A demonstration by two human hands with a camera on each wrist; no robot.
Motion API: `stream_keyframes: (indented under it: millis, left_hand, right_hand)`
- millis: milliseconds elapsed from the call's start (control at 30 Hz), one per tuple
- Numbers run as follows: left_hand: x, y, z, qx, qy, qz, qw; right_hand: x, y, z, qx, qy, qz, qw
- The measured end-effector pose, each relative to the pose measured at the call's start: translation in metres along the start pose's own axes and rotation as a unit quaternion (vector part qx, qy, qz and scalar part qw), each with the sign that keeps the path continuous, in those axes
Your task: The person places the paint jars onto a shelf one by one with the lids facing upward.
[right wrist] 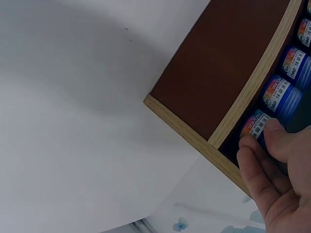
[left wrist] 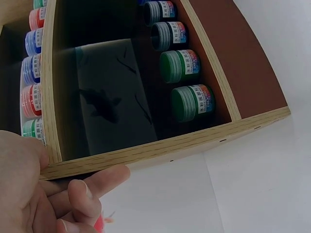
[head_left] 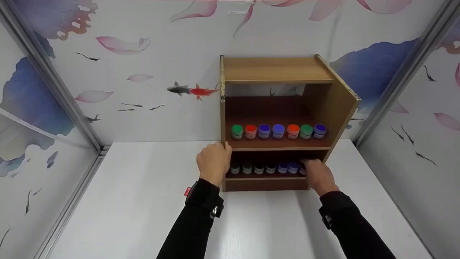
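A wooden shelf unit (head_left: 266,185) stands against the back wall, holding small paint jars in two rows. My left hand (head_left: 214,162) grips the front edge of its left side panel (left wrist: 141,151) at the middle board's height, fingers on the outer face. On the lower level, at the far right end, my right hand (head_left: 320,176) pinches a blue paint jar (right wrist: 253,124) between thumb and fingers. That jar sits beside another blue jar (right wrist: 281,97) and close to the right side panel (right wrist: 194,141); my fingers partly cover it.
Green, red, blue and purple-lidded jars (head_left: 278,131) line the middle level. Green and dark jars (left wrist: 181,66) fill the lower level's left part. The white table (head_left: 143,201) extends in front, bounded by printed walls and metal posts (head_left: 54,75).
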State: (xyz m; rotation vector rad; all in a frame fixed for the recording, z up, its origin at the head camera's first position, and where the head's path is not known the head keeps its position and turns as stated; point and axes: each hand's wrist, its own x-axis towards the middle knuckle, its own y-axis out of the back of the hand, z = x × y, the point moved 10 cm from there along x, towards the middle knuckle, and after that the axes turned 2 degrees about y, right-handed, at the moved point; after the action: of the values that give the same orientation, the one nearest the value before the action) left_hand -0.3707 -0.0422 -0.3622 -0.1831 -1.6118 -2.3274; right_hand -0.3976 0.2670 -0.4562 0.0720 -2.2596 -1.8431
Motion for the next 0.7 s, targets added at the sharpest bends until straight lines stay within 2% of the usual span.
stream_keyframes:
  millis: [200,700]
  left_hand:
    - [-0.0010,0.0006,0.0020,0.001,-0.005,-0.001,1.0000]
    - [-0.0007,0.0002,-0.0009,-0.003,-0.002,-0.001,1.0000]
  right_hand:
    - [0.0007,-0.0019,0.0029,-0.006,-0.010,0.000,1.000]
    - [-0.0024,0.0007,-0.0002,-0.011,0.004,0.024,1.000]
